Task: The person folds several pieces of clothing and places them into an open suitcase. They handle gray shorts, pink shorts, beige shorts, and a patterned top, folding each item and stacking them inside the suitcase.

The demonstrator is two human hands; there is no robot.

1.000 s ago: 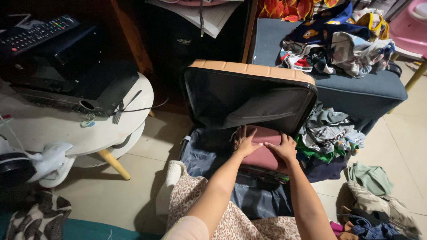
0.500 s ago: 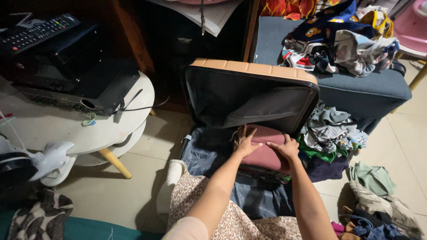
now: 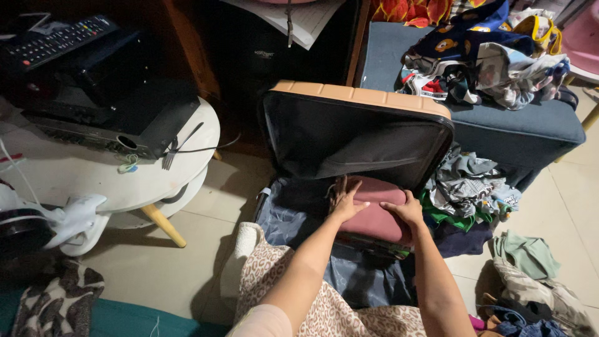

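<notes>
**Maroon bundle pressed into an open suitcase**

Maroon fabric, folded into a thick pad [image 3: 374, 215], lies in the far part of the open suitcase [image 3: 293, 215], just under the raised lid [image 3: 355, 134] with its tan shell and dark lining. Both hands rest flat on it. The left hand [image 3: 345, 198] lies on the near-left corner with fingers spread and pointing up toward the lid; the right hand [image 3: 407, 209] sits on the right edge, fingers together and slightly curled over the fold, thumb pointing inward. Neither hand pinches or lifts anything — the palms bear down on the cloth, both forearms reaching forward from the bottom of the view across a leopard-print garment [image 3: 324, 299].

As a judgement, the packing looks early: one folded piece is in, sitting on what seems to be another layer beneath it, while much of the grey lining on the left side of the case is bare. Plenty remains outside — a loose heap of clothes [image 3: 465, 190] just beside the case on the right, more garments [image 3: 530, 274] on the tiled floor, and a jumbled pile [image 3: 483, 53] on the blue seat [image 3: 518, 128] behind. A round white table [image 3: 93, 178] with dark electronics stands well apart to the left.
</notes>
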